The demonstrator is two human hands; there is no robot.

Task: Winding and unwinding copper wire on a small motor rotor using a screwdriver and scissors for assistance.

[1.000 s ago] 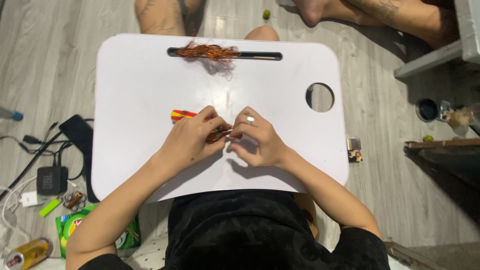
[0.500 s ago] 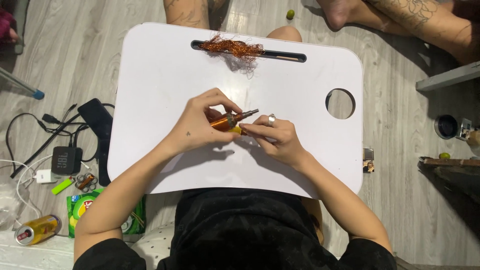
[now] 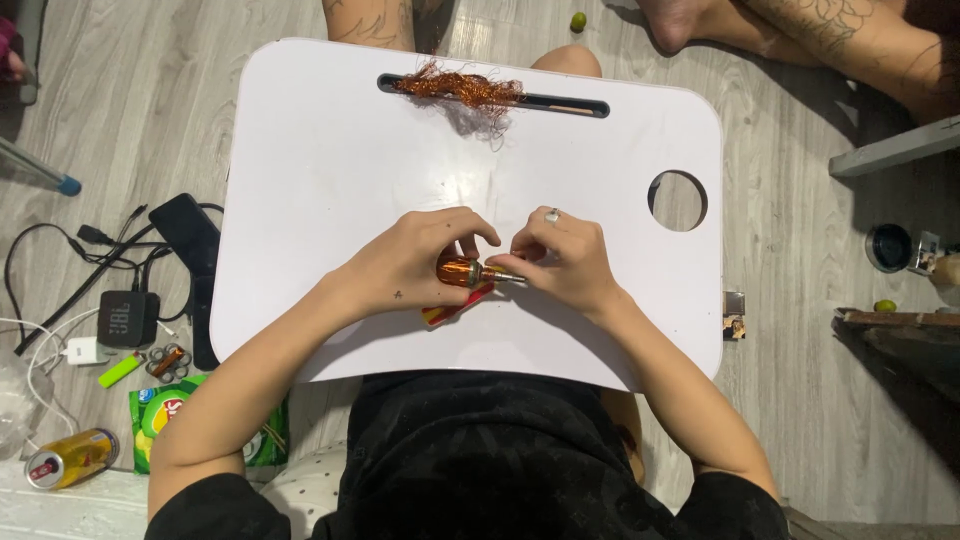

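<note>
Your left hand (image 3: 410, 262) grips a copper-wound rotor (image 3: 460, 270), fingers curled over its body. Your right hand (image 3: 562, 258) pinches the metal shaft (image 3: 503, 275) projecting from the rotor's right end. Both hands meet just above the white tray (image 3: 300, 180), near its front centre. A red-and-yellow tool (image 3: 458, 304) lies on the tray under the rotor, partly hidden by the left hand. A wire tangle (image 3: 462, 90) rests in the tray's far slot (image 3: 575, 106). A round hole (image 3: 678, 200) sits at right.
</note>
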